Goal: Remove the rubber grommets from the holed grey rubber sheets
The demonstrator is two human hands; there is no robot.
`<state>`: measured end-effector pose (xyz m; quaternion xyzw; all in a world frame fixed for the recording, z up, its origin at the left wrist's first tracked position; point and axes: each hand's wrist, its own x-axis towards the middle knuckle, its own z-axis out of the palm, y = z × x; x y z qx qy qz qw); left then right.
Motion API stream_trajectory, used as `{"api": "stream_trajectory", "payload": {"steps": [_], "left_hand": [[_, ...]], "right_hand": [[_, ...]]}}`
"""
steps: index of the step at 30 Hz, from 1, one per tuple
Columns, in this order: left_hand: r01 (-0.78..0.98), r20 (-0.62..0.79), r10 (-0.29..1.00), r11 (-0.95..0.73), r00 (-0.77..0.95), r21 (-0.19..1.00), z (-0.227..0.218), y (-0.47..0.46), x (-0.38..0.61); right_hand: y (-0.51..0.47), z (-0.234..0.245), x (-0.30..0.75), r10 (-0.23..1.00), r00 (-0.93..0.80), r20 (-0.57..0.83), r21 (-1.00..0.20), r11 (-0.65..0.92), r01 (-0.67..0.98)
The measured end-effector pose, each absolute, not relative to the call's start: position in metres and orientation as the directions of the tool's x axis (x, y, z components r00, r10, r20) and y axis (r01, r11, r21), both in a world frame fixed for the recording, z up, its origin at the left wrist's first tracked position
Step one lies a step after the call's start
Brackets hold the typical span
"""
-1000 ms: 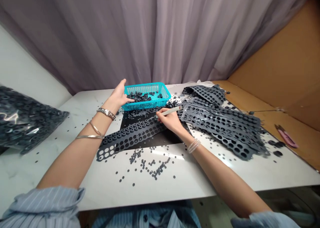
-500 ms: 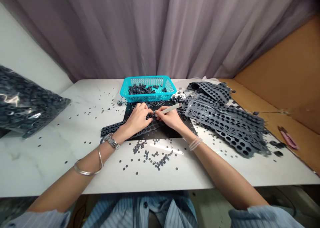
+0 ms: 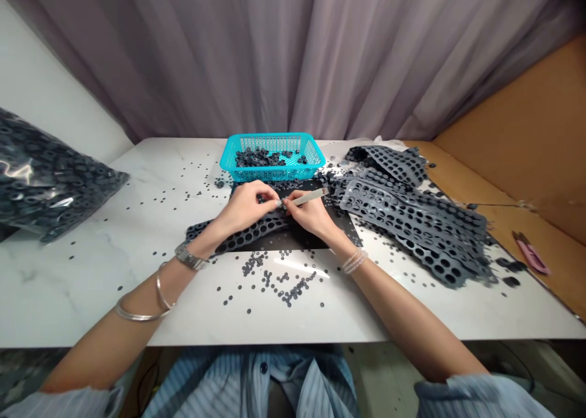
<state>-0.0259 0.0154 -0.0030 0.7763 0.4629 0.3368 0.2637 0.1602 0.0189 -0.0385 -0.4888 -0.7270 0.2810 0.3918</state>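
Observation:
My left hand [image 3: 245, 207] lies on a black perforated rubber strip [image 3: 249, 234], its fingertips pinched close to the tip of a pale stick-like tool [image 3: 306, 198]. My right hand [image 3: 311, 215] grips that tool like a pen. The strip lies across a black mat [image 3: 288, 242], and its middle is hidden under my hands. Just beyond my fingers stands a turquoise plastic mesh basket [image 3: 272, 141] holding many small dark rubber rings.
A heap of punched rubber sheets [image 3: 412, 219] lies to the right on the white marble table [image 3: 91, 277]. Small dark rubber rings [image 3: 274, 284] are scattered across it. A plastic bag of rings [image 3: 46, 180] lies at the left, and pink snips [image 3: 530, 254] rest on cardboard at the right.
My left hand has come from the basket rim down onto the strip, and its fingers have closed in toward the tool tip. My right hand has stayed near the same spot.

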Motion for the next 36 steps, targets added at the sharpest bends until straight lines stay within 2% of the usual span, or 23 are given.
{"api": "stream_trajectory", "payload": {"steps": [2,4,7,12,16,24,27,30,31,33,34,36], "left_hand": [[0.336,0.182,0.960,-0.247,0.213,0.909,0.002,0.016,-0.033],[0.104,0.032,0.988,-0.048,0.153,0.993,0.001,0.018,-0.038],[-0.130,-0.149,0.967,0.178,0.208,0.975,-0.006,0.023,-0.040],[-0.349,-0.227,0.930,0.324,0.290,0.880,-0.015,0.028,-0.040],[-0.450,-0.282,0.925,0.372,0.256,0.812,-0.015,0.028,-0.038],[-0.464,-0.328,0.910,0.412,0.252,0.785,-0.012,0.025,-0.033],[-0.469,-0.306,0.915,0.398,0.261,0.789,-0.011,0.029,-0.034],[-0.358,-0.260,0.945,0.317,0.200,0.878,-0.013,0.037,-0.032],[-0.256,-0.223,0.962,0.258,0.159,0.931,-0.015,0.039,-0.030],[0.071,-0.089,0.992,0.083,0.090,0.994,-0.017,0.043,-0.026],[0.269,0.002,0.997,-0.025,0.082,0.963,-0.019,0.043,-0.023],[0.597,0.165,0.978,-0.211,0.131,0.774,-0.021,0.043,-0.019]], "right_hand": [[0.020,-0.039,0.162,0.947,-0.194,0.257,-0.834,0.318,0.451],[0.021,-0.040,0.164,0.968,-0.139,0.207,-0.890,0.245,0.384],[0.024,-0.040,0.167,0.988,-0.034,0.152,-0.951,0.156,0.269],[0.028,-0.039,0.169,0.988,0.021,0.152,-0.970,0.145,0.198],[0.031,-0.044,0.169,0.989,0.020,0.144,-0.977,0.139,0.162],[0.034,-0.048,0.165,0.989,0.005,0.147,-0.977,0.144,0.160],[0.035,-0.050,0.164,0.988,-0.003,0.152,-0.977,0.150,0.154],[0.037,-0.053,0.163,0.983,-0.036,0.179,-0.960,0.182,0.211],[0.037,-0.054,0.163,0.980,-0.051,0.191,-0.949,0.198,0.244],[0.037,-0.054,0.162,0.974,-0.078,0.213,-0.925,0.227,0.306],[0.037,-0.054,0.162,0.971,-0.090,0.222,-0.912,0.240,0.332],[0.036,-0.053,0.160,0.964,-0.104,0.243,-0.890,0.264,0.372]]}}
